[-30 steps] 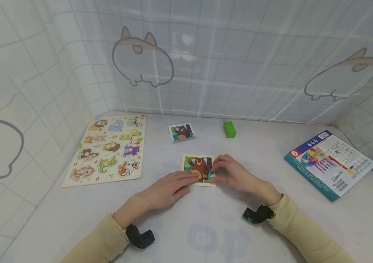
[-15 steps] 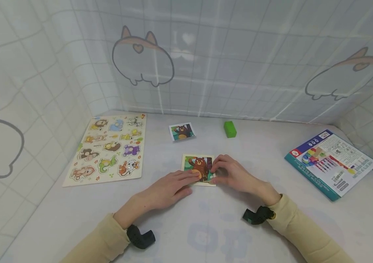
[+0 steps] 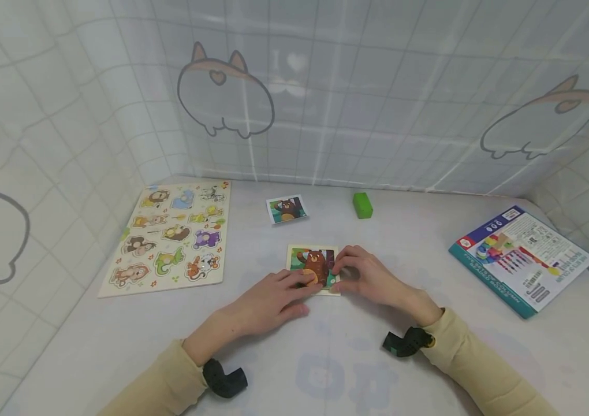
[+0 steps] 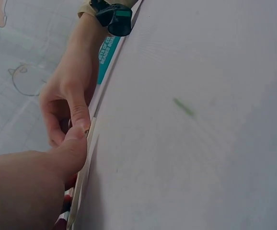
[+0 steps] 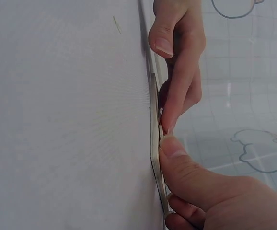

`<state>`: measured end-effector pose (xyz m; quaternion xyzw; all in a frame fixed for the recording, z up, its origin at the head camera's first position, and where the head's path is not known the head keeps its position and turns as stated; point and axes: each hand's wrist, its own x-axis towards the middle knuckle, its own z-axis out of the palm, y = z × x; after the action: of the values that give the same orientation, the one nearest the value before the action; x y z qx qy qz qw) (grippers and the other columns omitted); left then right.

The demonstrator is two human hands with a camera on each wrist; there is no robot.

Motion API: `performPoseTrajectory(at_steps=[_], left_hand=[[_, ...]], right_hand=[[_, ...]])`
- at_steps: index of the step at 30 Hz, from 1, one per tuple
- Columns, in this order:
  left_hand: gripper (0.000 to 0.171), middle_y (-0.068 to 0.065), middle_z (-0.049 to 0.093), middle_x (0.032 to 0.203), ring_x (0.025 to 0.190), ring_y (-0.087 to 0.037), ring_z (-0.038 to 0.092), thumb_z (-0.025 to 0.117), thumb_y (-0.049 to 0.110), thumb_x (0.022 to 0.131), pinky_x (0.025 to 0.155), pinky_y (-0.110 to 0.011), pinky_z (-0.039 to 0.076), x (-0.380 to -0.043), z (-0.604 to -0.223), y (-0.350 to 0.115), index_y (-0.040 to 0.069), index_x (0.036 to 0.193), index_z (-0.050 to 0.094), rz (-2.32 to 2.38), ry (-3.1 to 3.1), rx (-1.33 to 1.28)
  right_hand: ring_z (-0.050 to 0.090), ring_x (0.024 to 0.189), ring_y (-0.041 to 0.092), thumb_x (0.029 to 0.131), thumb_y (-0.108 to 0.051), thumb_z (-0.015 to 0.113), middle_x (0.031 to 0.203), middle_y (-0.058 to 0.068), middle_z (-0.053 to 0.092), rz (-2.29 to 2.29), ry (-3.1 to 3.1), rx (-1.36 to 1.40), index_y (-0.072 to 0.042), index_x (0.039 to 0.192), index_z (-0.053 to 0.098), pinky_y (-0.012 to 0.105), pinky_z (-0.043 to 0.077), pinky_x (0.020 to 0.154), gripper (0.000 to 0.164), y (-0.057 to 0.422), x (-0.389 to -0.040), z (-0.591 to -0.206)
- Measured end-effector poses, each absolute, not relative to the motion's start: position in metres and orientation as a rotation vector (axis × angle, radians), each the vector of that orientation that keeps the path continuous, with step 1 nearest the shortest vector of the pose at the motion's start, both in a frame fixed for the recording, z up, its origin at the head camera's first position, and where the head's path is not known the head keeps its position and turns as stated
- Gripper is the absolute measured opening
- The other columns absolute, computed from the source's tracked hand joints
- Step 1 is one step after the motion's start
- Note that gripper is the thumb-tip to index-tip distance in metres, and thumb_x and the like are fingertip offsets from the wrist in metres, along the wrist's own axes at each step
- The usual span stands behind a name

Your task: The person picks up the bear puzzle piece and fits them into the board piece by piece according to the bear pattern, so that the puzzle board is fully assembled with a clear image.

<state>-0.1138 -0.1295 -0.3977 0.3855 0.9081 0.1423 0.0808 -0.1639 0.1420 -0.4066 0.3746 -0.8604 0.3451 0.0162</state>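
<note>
A small square bear jigsaw puzzle (image 3: 314, 260) in a pale wooden tray (image 3: 296, 247) lies flat at the middle of the table. From the left, my left hand (image 3: 272, 303) rests its fairly straight fingers on the puzzle's lower part, covering some of it. My right hand (image 3: 369, 276), fingers bent, holds a puzzle piece at the right side between thumb and fingertips. In the right wrist view the right thumb (image 5: 177, 155) presses near the tray's edge, close to the left fingertips. The left wrist view shows the left thumb (image 4: 71, 153) beside the right thumb.
Behind the puzzle lie a bear picture card (image 3: 287, 209) and a green block (image 3: 362, 205). An animal puzzle board (image 3: 170, 237) lies at the left, a boxed toy set (image 3: 523, 260) at the right. A patterned curtain (image 3: 325, 115) stands at the table's back.
My left hand has shifted slightly to the right, its fingertips now further across the bear's lower body. The right hand stays at the right side with little movement.
</note>
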Motion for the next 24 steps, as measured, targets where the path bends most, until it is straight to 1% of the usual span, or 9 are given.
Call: performPoseTrajectory(at_steps=[3,9,11,14,16,20,22,24], left_hand=[[0.05,0.003,0.042,0.154,0.139,-0.022,0.039,0.044,0.05,0.104,0.115,-0.047,0.037,-0.1128,-0.398,-0.1281,0.036,0.152,0.042,0.418,2.721,1.162],[0.049,0.002,0.045,0.15,0.136,-0.022,0.041,0.046,0.05,0.104,0.112,-0.048,0.039,-0.1114,-0.3971,-0.1266,0.035,0.151,0.045,0.429,2.727,1.168],[0.049,0.002,0.044,0.151,0.136,-0.022,0.041,0.046,0.05,0.104,0.112,-0.048,0.039,-0.1111,-0.3968,-0.126,0.034,0.15,0.046,0.43,2.726,1.172],[0.05,0.004,0.04,0.156,0.142,-0.022,0.037,0.046,0.049,0.104,0.112,-0.05,0.039,-0.1108,-0.3965,-0.1249,0.031,0.151,0.046,0.45,2.718,1.18],[0.051,0.007,0.037,0.159,0.147,-0.021,0.032,0.046,0.049,0.104,0.114,-0.05,0.037,-0.1109,-0.3965,-0.1238,0.028,0.151,0.045,0.473,2.7,1.182],[0.054,0.011,0.032,0.162,0.153,-0.016,0.022,0.046,0.048,0.104,0.123,-0.048,0.026,-0.111,-0.3967,-0.1217,0.023,0.153,0.043,0.538,2.644,1.15],[0.055,0.011,0.032,0.162,0.153,-0.015,0.02,0.047,0.047,0.104,0.125,-0.046,0.022,-0.1111,-0.397,-0.121,0.022,0.153,0.043,0.565,2.626,1.135],[0.055,0.01,0.032,0.162,0.153,-0.015,0.02,0.047,0.047,0.104,0.126,-0.045,0.02,-0.1112,-0.3978,-0.1208,0.022,0.153,0.042,0.578,2.616,1.121]], right_hand=[[0.057,0.103,0.017,0.079,-0.022,0.086,0.105,-0.002,0.062,1.074,-2.665,1.17,-0.014,0.093,0.072,0.037,0.049,0.092,0.021,0.1425,-0.1637,-0.4077],[0.057,0.103,0.017,0.079,-0.022,0.086,0.104,-0.002,0.062,1.075,-2.644,1.179,-0.015,0.092,0.073,0.036,0.049,0.091,0.021,0.1434,-0.1631,-0.4083],[0.057,0.102,0.017,0.078,-0.022,0.087,0.104,-0.002,0.062,1.08,-2.64,1.182,-0.015,0.092,0.073,0.035,0.049,0.091,0.021,0.1434,-0.163,-0.4082],[0.057,0.102,0.017,0.077,-0.02,0.088,0.103,-0.002,0.062,1.099,-2.629,1.184,-0.015,0.091,0.073,0.035,0.049,0.09,0.021,0.1432,-0.1629,-0.4075],[0.057,0.101,0.017,0.076,-0.02,0.088,0.102,-0.002,0.062,1.107,-2.618,1.187,-0.015,0.089,0.073,0.035,0.049,0.09,0.021,0.1432,-0.163,-0.4077],[0.058,0.1,0.017,0.075,-0.018,0.088,0.102,-0.002,0.063,1.115,-2.588,1.199,-0.015,0.086,0.072,0.034,0.049,0.089,0.02,0.1436,-0.1635,-0.4096],[0.058,0.1,0.017,0.075,-0.018,0.089,0.102,0.0,0.063,1.116,-2.583,1.199,-0.015,0.085,0.073,0.034,0.049,0.089,0.019,0.1438,-0.1635,-0.4102],[0.058,0.1,0.018,0.074,-0.017,0.089,0.102,0.001,0.063,1.124,-2.588,1.194,-0.014,0.085,0.073,0.035,0.049,0.09,0.019,0.1437,-0.1634,-0.4101]])
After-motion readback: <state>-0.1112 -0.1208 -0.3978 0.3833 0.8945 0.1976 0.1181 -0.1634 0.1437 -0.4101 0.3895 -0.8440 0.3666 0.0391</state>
